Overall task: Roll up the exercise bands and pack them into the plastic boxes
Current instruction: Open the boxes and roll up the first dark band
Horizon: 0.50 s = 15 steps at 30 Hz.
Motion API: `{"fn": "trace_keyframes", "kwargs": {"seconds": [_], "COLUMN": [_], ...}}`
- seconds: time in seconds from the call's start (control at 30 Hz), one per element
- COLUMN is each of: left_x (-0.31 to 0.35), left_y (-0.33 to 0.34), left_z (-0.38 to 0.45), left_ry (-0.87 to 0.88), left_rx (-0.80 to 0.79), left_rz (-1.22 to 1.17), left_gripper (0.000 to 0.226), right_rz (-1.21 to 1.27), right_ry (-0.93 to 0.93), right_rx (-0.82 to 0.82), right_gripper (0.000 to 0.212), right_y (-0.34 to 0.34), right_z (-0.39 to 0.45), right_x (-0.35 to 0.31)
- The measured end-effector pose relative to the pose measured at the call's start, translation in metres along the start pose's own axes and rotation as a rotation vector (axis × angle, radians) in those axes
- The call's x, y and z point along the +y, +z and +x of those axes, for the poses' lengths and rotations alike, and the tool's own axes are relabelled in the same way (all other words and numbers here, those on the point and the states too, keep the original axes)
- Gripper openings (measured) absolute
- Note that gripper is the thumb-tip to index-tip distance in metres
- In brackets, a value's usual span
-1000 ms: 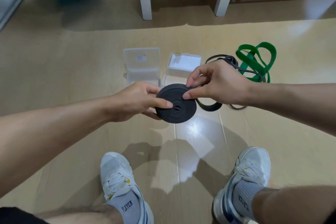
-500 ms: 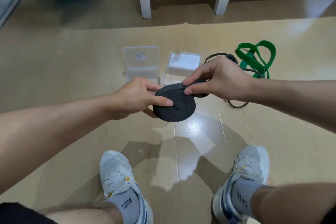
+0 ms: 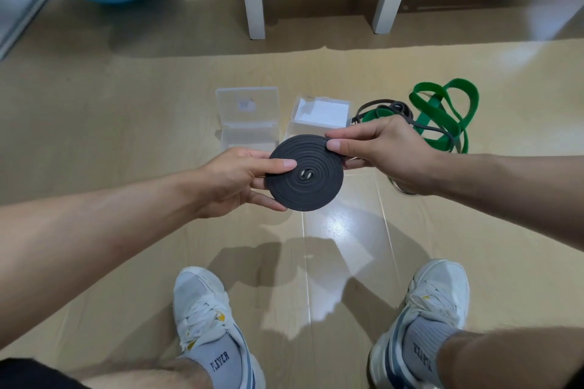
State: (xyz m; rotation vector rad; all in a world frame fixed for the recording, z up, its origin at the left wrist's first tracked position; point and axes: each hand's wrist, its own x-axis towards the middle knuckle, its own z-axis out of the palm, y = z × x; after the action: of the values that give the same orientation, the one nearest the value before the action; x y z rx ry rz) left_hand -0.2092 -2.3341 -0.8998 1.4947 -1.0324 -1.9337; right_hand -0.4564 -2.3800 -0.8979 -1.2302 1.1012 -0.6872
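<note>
Keep the black band coil (image 3: 304, 173) pinched flat and tight so the spiral stays wound, then carry to the open plastic boxes (image 3: 247, 117) at 12 o'clock (loose green band (image 3: 442, 117) waits at 2 o'clock). Left hand (image 3: 234, 180) grasping coil's 9 o'clock edge, thumb on top, fingers under. Right hand (image 3: 385, 148) pinching the 2 o'clock rim, fingers curled.

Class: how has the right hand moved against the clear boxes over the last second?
Hardly: the right hand stays beside the right box, still pinching the black roll.
</note>
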Motion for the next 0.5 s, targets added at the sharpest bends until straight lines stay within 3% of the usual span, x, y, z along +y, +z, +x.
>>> {"fn": "trace_keyframes", "kwargs": {"seconds": [0.17,0.5], "left_x": [-0.002,-0.008], "left_y": [0.003,0.015], "left_z": [0.0,0.002], "left_ry": [-0.029,-0.071], "left_rx": [0.056,0.095], "left_rz": [-0.075,-0.26], "left_gripper": [0.045,0.022], "right_rz": [0.111,0.254], "right_ry": [0.117,0.137], "right_rx": [-0.088,0.065], "right_gripper": [0.045,0.055], "right_y": [0.006,0.028], "right_z": [-0.005,-0.003], "right_x": [0.005,0.018]}}
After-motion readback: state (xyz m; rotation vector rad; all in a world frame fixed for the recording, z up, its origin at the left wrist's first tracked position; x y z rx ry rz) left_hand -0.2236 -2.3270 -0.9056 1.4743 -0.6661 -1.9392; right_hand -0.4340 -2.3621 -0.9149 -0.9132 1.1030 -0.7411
